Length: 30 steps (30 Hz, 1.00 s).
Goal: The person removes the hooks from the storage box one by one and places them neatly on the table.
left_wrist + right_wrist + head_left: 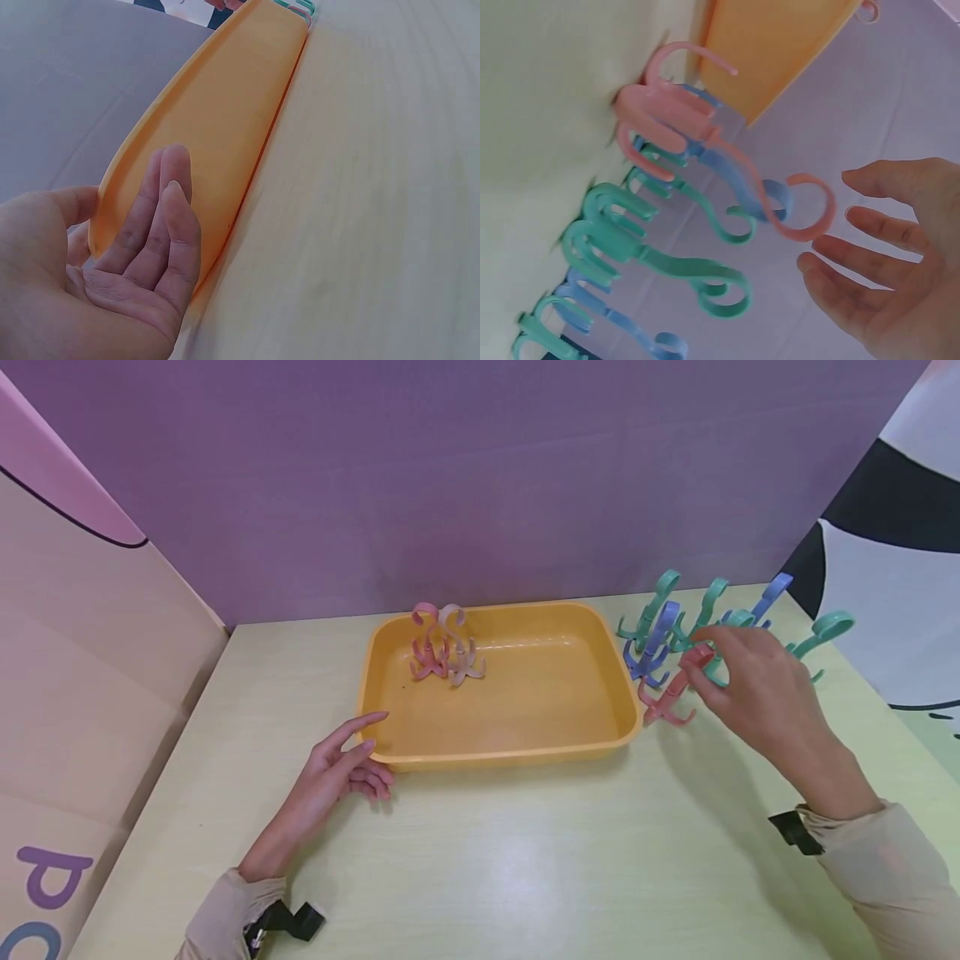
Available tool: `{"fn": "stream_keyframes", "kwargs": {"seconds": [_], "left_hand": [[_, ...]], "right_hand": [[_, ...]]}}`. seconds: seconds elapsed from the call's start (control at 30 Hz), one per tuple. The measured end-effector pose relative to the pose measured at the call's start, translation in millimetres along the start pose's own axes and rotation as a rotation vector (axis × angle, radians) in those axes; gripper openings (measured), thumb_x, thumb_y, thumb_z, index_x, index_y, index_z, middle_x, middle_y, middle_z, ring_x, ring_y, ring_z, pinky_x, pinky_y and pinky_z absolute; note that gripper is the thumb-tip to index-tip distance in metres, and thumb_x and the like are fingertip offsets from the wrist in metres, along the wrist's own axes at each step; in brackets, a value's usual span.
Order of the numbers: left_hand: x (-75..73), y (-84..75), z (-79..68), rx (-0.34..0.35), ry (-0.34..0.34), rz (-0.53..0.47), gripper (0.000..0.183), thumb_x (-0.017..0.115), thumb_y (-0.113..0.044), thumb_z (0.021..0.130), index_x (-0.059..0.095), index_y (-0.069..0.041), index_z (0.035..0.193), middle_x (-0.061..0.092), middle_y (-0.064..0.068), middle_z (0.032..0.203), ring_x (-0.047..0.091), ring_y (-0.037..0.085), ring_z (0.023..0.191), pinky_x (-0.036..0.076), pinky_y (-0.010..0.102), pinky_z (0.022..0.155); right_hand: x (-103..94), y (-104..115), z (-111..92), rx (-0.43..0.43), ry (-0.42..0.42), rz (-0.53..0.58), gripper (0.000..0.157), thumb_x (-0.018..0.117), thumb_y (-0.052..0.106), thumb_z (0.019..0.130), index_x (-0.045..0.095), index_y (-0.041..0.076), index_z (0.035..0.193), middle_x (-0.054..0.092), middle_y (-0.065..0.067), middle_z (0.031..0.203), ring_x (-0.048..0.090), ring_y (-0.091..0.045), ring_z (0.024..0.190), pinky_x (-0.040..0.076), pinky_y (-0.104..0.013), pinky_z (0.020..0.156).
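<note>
A pink claw-shaped hook hanger [667,696] stands just right of the yellow tray [495,757], its prongs down on the table. My right hand [761,689] is at its curled top; in the right wrist view the thumb and fingers of that hand [900,255] are spread apart beside the curl of the pink hanger [667,112]. My left hand [337,764] is at the tray's near left corner, index finger stretched over the rim, the lower fingers outside the wall. Inside the tray, a pink hanger [430,656] and a pale pink one [463,664] stand side by side.
Several green and blue hangers cluster behind the right hand, among them a blue hanger [651,647], a green hanger [651,614] and another green hanger [828,627] at the far right. A purple cloth wall [420,485] rises behind the table [465,852].
</note>
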State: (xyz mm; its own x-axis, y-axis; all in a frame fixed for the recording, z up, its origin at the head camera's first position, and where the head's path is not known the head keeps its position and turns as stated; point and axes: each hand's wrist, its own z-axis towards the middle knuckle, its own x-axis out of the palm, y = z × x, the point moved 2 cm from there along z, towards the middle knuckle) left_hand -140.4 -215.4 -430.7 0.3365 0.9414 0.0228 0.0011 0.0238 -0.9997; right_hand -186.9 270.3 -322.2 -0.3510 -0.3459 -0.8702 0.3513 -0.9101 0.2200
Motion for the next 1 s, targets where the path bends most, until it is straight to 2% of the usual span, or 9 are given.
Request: {"fn": "stream_keyframes", "kwargs": {"seconds": [0.17, 0.37, 0.53, 0.77, 1.0], "left_hand": [[-0.8, -0.3, -0.4, -0.001, -0.003, 0.003, 0.048, 0.047, -0.022, 0.107, 0.036, -0.008, 0.152, 0.073, 0.018, 0.084, 0.071, 0.030, 0.069, 0.059, 0.034, 0.063], [-0.6, -0.7, 0.3, -0.003, -0.001, -0.003, 0.048, 0.047, -0.022, 0.108, 0.036, -0.008, 0.152, 0.073, 0.017, 0.084, 0.071, 0.030, 0.069, 0.059, 0.034, 0.063], [-0.2, 0.0, 1.2, 0.006, 0.004, -0.007, 0.048, 0.046, -0.022, 0.108, 0.036, -0.006, 0.152, 0.073, 0.017, 0.084, 0.071, 0.030, 0.069, 0.059, 0.034, 0.063], [1.5, 0.7, 2.5, -0.006, -0.002, -0.005, 0.049, 0.047, -0.024, 0.108, 0.036, -0.008, 0.152, 0.073, 0.018, 0.084, 0.071, 0.030, 0.069, 0.059, 0.034, 0.063], [2.8, 1.8, 3.9, -0.012, -0.008, -0.002, 0.048, 0.047, -0.024, 0.107, 0.037, -0.008, 0.151, 0.073, 0.018, 0.084, 0.071, 0.031, 0.069, 0.059, 0.034, 0.063]], "right_hand": [[-5.3, 14, 2, -0.063, -0.074, 0.024, 0.032, 0.075, 0.012, 0.086, 0.063, 0.003, 0.115, 0.067, -0.020, 0.109, 0.054, -0.040, 0.110, 0.053, -0.061, 0.071], [-11.0, 35, 7, -0.166, -0.150, 0.060, 0.035, 0.081, 0.007, 0.080, 0.067, 0.001, 0.111, 0.068, -0.018, 0.114, 0.057, -0.038, 0.109, 0.052, -0.060, 0.082], [-9.5, 48, 13, -0.262, -0.190, 0.082, 0.034, 0.081, 0.003, 0.077, 0.067, 0.001, 0.108, 0.069, -0.018, 0.110, 0.059, -0.036, 0.100, 0.054, -0.053, 0.075], [-4.2, 65, 24, -0.336, -0.184, 0.064, 0.031, 0.077, 0.008, 0.081, 0.066, 0.001, 0.109, 0.069, -0.017, 0.109, 0.062, -0.036, 0.101, 0.054, -0.054, 0.081], [-1.9, 88, 35, -0.370, -0.156, 0.069, 0.028, 0.074, 0.007, 0.083, 0.066, 0.003, 0.109, 0.070, -0.014, 0.110, 0.064, -0.036, 0.101, 0.053, -0.053, 0.084]]}}
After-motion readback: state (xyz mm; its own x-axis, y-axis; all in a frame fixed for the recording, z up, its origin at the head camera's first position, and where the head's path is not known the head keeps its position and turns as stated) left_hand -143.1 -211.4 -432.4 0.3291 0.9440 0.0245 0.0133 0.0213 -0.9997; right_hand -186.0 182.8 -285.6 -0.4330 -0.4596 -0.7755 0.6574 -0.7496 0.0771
